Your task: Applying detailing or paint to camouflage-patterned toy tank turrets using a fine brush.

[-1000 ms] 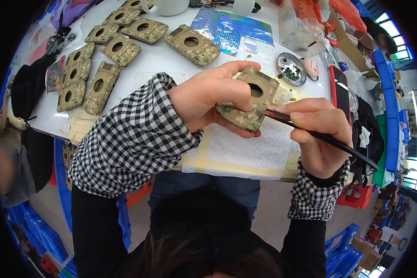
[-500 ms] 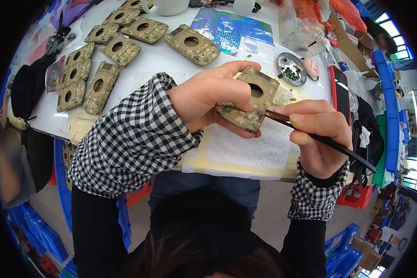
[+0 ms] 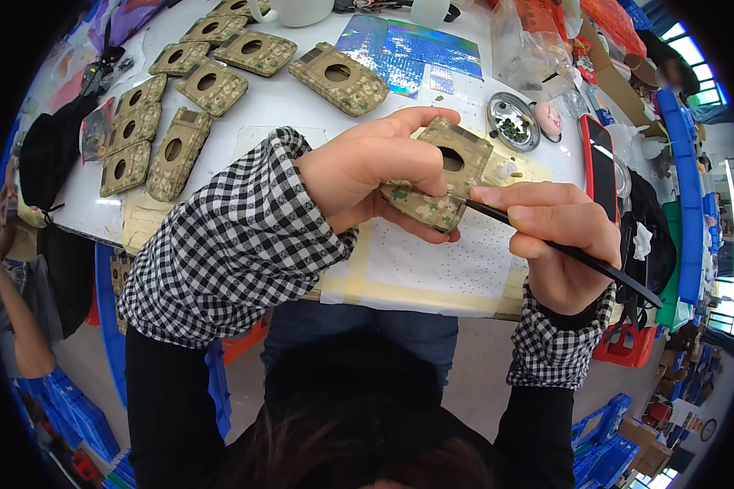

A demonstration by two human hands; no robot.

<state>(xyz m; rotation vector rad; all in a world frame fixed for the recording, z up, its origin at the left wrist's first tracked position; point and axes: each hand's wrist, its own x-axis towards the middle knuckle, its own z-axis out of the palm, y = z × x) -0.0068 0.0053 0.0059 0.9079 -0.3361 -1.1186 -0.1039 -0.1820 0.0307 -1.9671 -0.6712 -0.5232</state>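
A camouflage model tank hull (image 3: 462,140) with a round hole in its top is gripped in my left hand (image 3: 375,167), the thumb lying across its near end. My right hand (image 3: 567,232) pinches a pair of slim black tweezers (image 3: 583,257), whose tip touches the hull just beside my left thumb. Anything at the tip is too small to make out. Below both hands lies a white sheet (image 3: 432,269) dotted with small dark specks. A round clear dish (image 3: 514,121) with tiny dark green parts sits beyond my right hand.
Several more camouflage hulls (image 3: 338,77) stand at the far left. Behind are shiny holographic sheets (image 3: 408,49) and a white mug (image 3: 300,10). A red-edged phone (image 3: 600,159) and a pink rounded item (image 3: 548,120) lie right. Another person's arm (image 3: 16,301) shows at the left edge.
The tweezers' tip has shifted slightly left along the hull, with my right hand turning a little. My left hand and the hull hold still. The other person's arm at the left has moved.
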